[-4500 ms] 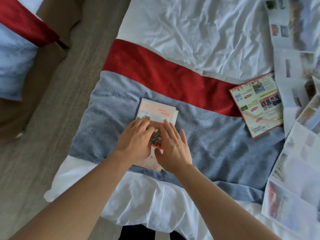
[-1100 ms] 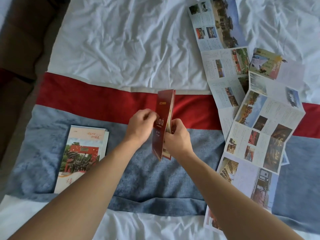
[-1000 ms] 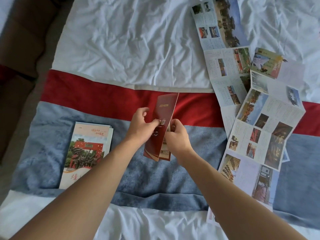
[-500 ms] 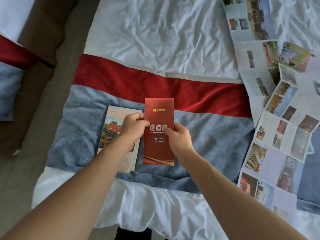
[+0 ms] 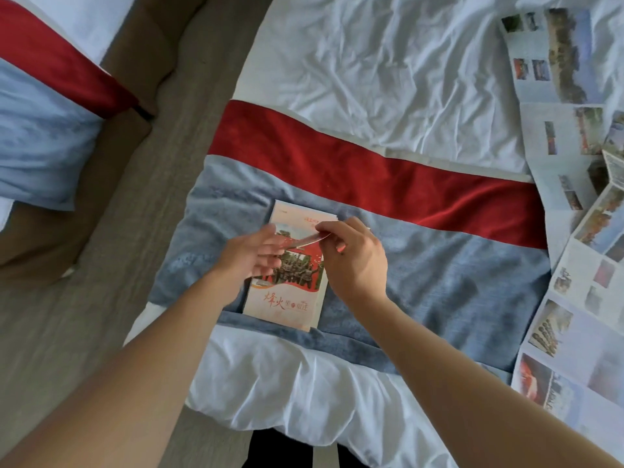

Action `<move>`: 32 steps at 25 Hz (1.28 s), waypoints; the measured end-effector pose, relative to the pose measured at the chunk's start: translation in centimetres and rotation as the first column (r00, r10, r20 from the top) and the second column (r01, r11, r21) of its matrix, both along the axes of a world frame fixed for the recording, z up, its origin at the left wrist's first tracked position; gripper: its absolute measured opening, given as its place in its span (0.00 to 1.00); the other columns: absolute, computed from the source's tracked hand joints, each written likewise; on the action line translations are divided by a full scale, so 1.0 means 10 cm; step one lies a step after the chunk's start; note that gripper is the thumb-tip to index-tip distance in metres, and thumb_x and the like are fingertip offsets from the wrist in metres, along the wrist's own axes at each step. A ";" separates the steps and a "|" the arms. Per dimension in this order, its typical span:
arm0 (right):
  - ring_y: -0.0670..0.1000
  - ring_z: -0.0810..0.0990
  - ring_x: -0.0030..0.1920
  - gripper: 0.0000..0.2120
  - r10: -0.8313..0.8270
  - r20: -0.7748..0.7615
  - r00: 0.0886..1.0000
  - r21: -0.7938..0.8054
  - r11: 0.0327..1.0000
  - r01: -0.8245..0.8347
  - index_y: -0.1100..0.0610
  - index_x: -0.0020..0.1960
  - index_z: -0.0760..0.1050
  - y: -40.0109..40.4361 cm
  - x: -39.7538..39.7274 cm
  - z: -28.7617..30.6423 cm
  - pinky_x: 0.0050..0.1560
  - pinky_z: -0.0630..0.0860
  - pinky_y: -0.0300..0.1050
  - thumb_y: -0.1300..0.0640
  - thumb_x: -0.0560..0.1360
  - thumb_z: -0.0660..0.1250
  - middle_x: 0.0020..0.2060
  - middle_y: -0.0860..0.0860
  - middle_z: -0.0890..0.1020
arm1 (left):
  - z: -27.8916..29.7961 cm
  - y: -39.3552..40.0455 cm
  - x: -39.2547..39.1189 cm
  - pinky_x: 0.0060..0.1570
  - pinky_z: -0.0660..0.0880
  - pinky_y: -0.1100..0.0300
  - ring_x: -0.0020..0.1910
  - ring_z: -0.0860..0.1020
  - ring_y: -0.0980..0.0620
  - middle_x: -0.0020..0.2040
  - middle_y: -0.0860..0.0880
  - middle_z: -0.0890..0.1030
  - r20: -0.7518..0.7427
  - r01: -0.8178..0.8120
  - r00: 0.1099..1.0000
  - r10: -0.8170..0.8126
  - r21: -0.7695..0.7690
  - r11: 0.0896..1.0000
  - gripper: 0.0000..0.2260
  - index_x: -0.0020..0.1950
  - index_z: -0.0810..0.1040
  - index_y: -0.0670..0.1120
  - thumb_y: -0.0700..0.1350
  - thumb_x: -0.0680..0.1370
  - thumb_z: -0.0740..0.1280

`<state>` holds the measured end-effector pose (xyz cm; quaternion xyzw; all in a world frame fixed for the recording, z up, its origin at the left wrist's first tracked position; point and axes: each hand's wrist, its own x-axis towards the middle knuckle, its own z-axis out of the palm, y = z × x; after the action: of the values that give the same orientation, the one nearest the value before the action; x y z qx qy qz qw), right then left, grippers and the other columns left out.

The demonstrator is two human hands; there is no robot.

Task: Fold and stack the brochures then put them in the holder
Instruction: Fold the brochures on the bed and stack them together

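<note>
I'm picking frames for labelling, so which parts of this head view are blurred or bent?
Head view: the thin red folded brochure between both hands is motion-smeared; the unfolded white photo leaflets at right are soft, print unreadable; the cream folded brochure beneath stays sharp; wide-angle bending curves the red blanket stripe.

Red leaflet (image 5: 309, 240) seen nearly edge-on and motion-blurred between left hand (image 5: 251, 255) and right hand (image 5: 354, 261); print unreadable. Folded booklet (image 5: 287, 298) partly covered by both hands. Unfolded brochures (image 5: 574, 231) cut off at right edge, pictures blurred.
</note>
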<state>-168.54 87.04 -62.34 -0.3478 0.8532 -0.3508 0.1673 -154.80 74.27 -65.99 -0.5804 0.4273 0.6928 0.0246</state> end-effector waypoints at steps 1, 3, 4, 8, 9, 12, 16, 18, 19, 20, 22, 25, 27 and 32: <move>0.50 0.81 0.42 0.12 0.018 -0.018 1.000 -0.021 1.000 -0.018 0.50 0.53 0.85 -0.01 0.05 -0.02 0.38 0.78 0.47 0.62 0.75 0.67 0.46 0.44 0.83 | -0.01 0.00 0.08 0.53 0.79 0.51 0.50 0.84 0.46 0.52 0.45 0.86 -0.007 0.029 1.000 -0.029 0.078 0.997 0.17 0.59 0.82 0.44 0.56 0.79 0.66; 0.51 0.82 0.45 0.15 0.053 -0.031 0.998 -0.029 0.998 -0.054 0.51 0.55 0.84 0.00 0.13 -0.07 0.43 0.79 0.50 0.63 0.74 0.66 0.49 0.45 0.84 | -0.03 0.00 0.19 0.54 0.78 0.52 0.52 0.83 0.47 0.53 0.46 0.86 -0.052 0.004 0.999 0.004 0.141 0.990 0.13 0.59 0.82 0.47 0.53 0.78 0.69; 0.52 0.83 0.47 0.15 0.074 -0.033 0.997 -0.023 0.997 -0.075 0.52 0.56 0.84 0.01 0.17 -0.10 0.45 0.79 0.51 0.64 0.74 0.66 0.50 0.45 0.85 | -0.04 0.00 0.21 0.50 0.77 0.54 0.49 0.82 0.47 0.52 0.46 0.86 -0.071 -0.002 0.997 0.010 0.109 0.994 0.12 0.58 0.82 0.46 0.50 0.78 0.70; 0.53 0.83 0.47 0.16 0.115 -0.032 0.993 -0.013 0.993 -0.116 0.54 0.57 0.84 0.08 0.31 -0.18 0.46 0.79 0.53 0.66 0.76 0.64 0.49 0.47 0.85 | -0.08 0.01 0.19 0.35 0.73 0.60 0.37 0.79 0.53 0.45 0.47 0.85 -0.015 0.114 0.993 -0.116 -0.101 0.988 0.12 0.59 0.82 0.48 0.39 0.76 0.71; 0.53 0.83 0.47 0.17 0.106 -0.024 0.994 -0.037 0.994 -0.107 0.55 0.57 0.84 0.10 0.31 -0.20 0.45 0.79 0.53 0.67 0.75 0.62 0.49 0.48 0.85 | -0.10 0.02 0.18 0.32 0.73 0.62 0.35 0.78 0.55 0.43 0.47 0.84 -0.027 0.088 0.995 -0.092 -0.121 0.989 0.12 0.59 0.82 0.48 0.37 0.76 0.71; 0.52 0.83 0.46 0.20 0.104 0.025 0.994 -0.111 0.989 -0.100 0.57 0.57 0.83 0.17 0.34 -0.23 0.43 0.79 0.51 0.63 0.75 0.56 0.49 0.49 0.85 | -0.14 0.02 0.17 0.27 0.71 0.66 0.31 0.76 0.58 0.38 0.50 0.81 -0.067 0.000 0.998 -0.011 -0.161 0.987 0.12 0.56 0.82 0.47 0.35 0.76 0.69; 0.51 0.80 0.41 0.15 0.112 -0.007 0.994 0.060 0.992 -0.111 0.52 0.60 0.80 0.21 0.42 -0.34 0.39 0.79 0.50 0.52 0.77 0.62 0.47 0.45 0.81 | -0.21 0.06 0.20 0.32 0.74 0.63 0.29 0.77 0.58 0.37 0.51 0.81 0.040 0.167 0.986 -0.163 -0.338 0.926 0.10 0.50 0.80 0.50 0.36 0.74 0.70; 0.54 0.80 0.44 0.17 0.175 -0.011 0.984 0.242 0.956 -0.167 0.50 0.65 0.77 0.25 0.44 -0.45 0.39 0.78 0.51 0.52 0.76 0.64 0.47 0.47 0.81 | -0.24 0.09 0.23 0.35 0.73 0.60 0.32 0.78 0.61 0.37 0.55 0.81 0.211 0.362 0.932 -0.296 -0.466 0.808 0.10 0.51 0.78 0.54 0.41 0.73 0.71; 0.56 0.81 0.45 0.19 0.220 -0.005 0.976 0.320 0.925 -0.207 0.50 0.67 0.75 0.27 0.44 -0.50 0.39 0.78 0.51 0.52 0.76 0.65 0.48 0.48 0.80 | -0.26 0.11 0.24 0.35 0.73 0.60 0.33 0.78 0.61 0.37 0.56 0.81 0.270 0.431 0.902 -0.336 -0.509 0.745 0.11 0.52 0.77 0.55 0.42 0.73 0.71; 0.57 0.81 0.46 0.20 0.264 -0.002 0.964 0.383 0.891 -0.243 0.50 0.68 0.73 0.30 0.44 -0.54 0.39 0.77 0.51 0.51 0.76 0.65 0.49 0.49 0.80 | -0.29 0.13 0.25 0.35 0.73 0.59 0.34 0.78 0.61 0.37 0.56 0.80 0.299 0.474 0.881 -0.368 -0.542 0.694 0.11 0.54 0.77 0.54 0.42 0.74 0.71; 0.59 0.81 0.46 0.23 0.330 -0.006 0.944 0.459 0.839 -0.291 0.50 0.70 0.69 0.31 0.44 -0.60 0.37 0.75 0.51 0.50 0.76 0.65 0.50 0.50 0.77 | -0.34 0.15 0.24 0.37 0.74 0.56 0.37 0.78 0.57 0.37 0.57 0.79 0.329 0.544 0.836 -0.439 -0.603 0.583 0.12 0.57 0.75 0.50 0.42 0.75 0.70; 0.59 0.80 0.48 0.27 0.376 0.005 0.927 0.514 0.794 -0.325 0.48 0.74 0.64 0.30 0.41 -0.64 0.36 0.71 0.49 0.49 0.76 0.64 0.53 0.51 0.75 | -0.41 0.17 0.20 0.37 0.72 0.56 0.40 0.78 0.52 0.38 0.57 0.76 0.372 0.585 0.797 -0.475 -0.670 0.456 0.13 0.59 0.73 0.47 0.41 0.76 0.69; 0.60 0.80 0.50 0.27 0.355 0.054 0.933 0.551 0.769 -0.324 0.47 0.74 0.63 0.30 0.37 -0.65 0.39 0.72 0.51 0.50 0.76 0.64 0.54 0.53 0.75 | -0.45 0.20 0.22 0.39 0.71 0.55 0.42 0.78 0.50 0.40 0.55 0.76 0.365 0.562 0.820 -0.441 -0.660 0.498 0.14 0.60 0.73 0.46 0.41 0.76 0.70; 0.59 0.76 0.52 0.24 0.358 -0.118 0.926 0.488 0.833 -0.260 0.52 0.68 0.73 0.30 0.47 -0.59 0.46 0.74 0.54 0.52 0.72 0.69 0.54 0.54 0.75 | -0.48 0.31 0.39 0.55 0.75 0.47 0.60 0.74 0.44 0.62 0.44 0.74 0.503 0.631 0.726 -0.469 -0.758 0.163 0.28 0.71 0.70 0.45 0.47 0.73 0.74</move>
<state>-163.86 90.04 -68.22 -0.4657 0.8567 -0.0670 0.2116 -150.85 77.41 -70.75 -0.3513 0.9039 0.2440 -0.0090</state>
